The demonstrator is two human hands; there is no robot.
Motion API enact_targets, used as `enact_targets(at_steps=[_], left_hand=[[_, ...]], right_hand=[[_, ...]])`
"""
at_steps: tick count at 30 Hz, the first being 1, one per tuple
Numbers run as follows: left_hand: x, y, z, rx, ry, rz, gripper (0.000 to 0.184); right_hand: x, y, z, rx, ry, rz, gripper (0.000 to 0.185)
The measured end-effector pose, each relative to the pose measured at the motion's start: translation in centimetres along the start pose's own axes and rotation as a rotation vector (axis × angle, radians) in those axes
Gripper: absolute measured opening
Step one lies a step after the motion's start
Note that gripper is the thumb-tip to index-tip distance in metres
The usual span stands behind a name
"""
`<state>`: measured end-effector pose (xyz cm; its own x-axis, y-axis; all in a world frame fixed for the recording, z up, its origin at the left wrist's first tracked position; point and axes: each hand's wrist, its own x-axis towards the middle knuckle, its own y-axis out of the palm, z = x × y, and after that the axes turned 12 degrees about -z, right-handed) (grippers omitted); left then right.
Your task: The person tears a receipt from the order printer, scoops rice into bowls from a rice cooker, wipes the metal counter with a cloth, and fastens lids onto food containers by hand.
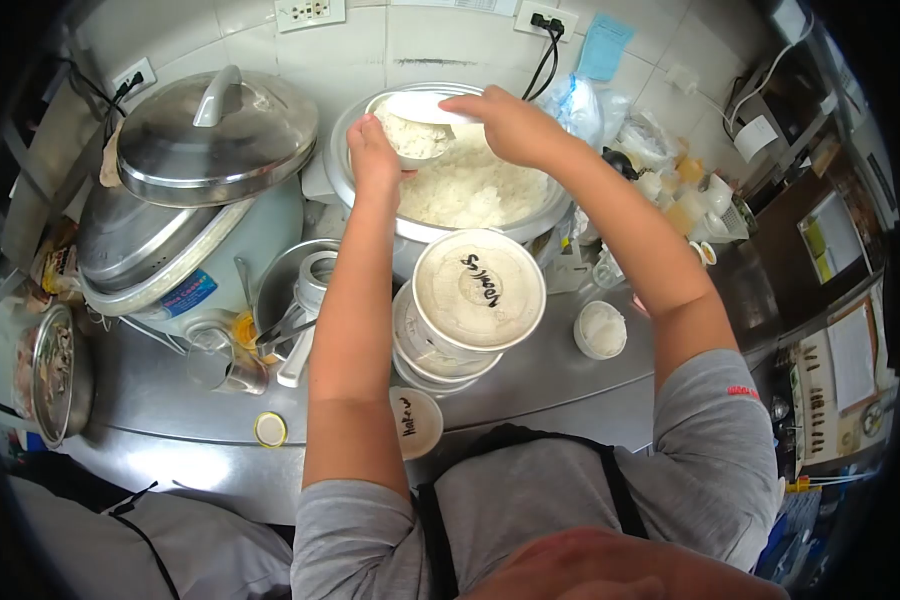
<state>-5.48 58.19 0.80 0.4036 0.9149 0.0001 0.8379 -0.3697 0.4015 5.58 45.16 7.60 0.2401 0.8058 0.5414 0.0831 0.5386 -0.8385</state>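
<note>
My left hand (374, 158) is closed around the side of a white bowl (426, 160) heaped with rice, held over the left part of the rice pot (338, 170). In my right hand (515, 125) is a white rice paddle (420, 106), its flat blade lying against the rice at the top of the bowl. Below both hands the wide metal pot holds a mass of loose white rice (470, 195). Closer to my body stands a stack of round tubs, whose top lid (480, 290) carries black handwriting.
A large rice cooker (220, 250) with metal lids (215, 140) stands left. Nearby are a metal pot (270, 285) with utensils, a clear pitcher (225, 365) and a small yellow-rimmed lid (270, 429). A white-filled cup (600, 331) sits right. Another person's grey clothing (190, 540) shows lower left.
</note>
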Motion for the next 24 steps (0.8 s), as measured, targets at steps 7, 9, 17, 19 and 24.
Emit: enact_targets(at_steps=[7, 9, 17, 19, 24], left_hand=[[-1.9, 0.6, -1.0, -0.28, 0.06, -0.22, 0.048], [-3.3, 0.3, -1.9, -0.327, 0.109, -0.248, 0.05], [-6.3, -3.2, -3.8, -0.197, 0.346, -0.401, 0.055], [-8.7, -4.6, -5.9, -0.378, 0.283, -0.354, 0.055], [-11.2, -11.0, -7.6, -0.437, 0.176, -0.308, 0.048]], right_hand=[[-1.4, -1.5, 1.3, 0.981, 0.939, 0.169, 0.06], [-1.3, -1.9, 3.6, 1.119, 0.928, 0.21, 0.06], [-1.6, -0.5, 11.5, 0.466, 0.131, -0.12, 0.055], [-1.6, 0.0, 12.5, 0.381, -0.08, -0.183, 0.056], [-0.2, -5.1, 13.9, 0.47, 0.149, 0.072, 0.054]])
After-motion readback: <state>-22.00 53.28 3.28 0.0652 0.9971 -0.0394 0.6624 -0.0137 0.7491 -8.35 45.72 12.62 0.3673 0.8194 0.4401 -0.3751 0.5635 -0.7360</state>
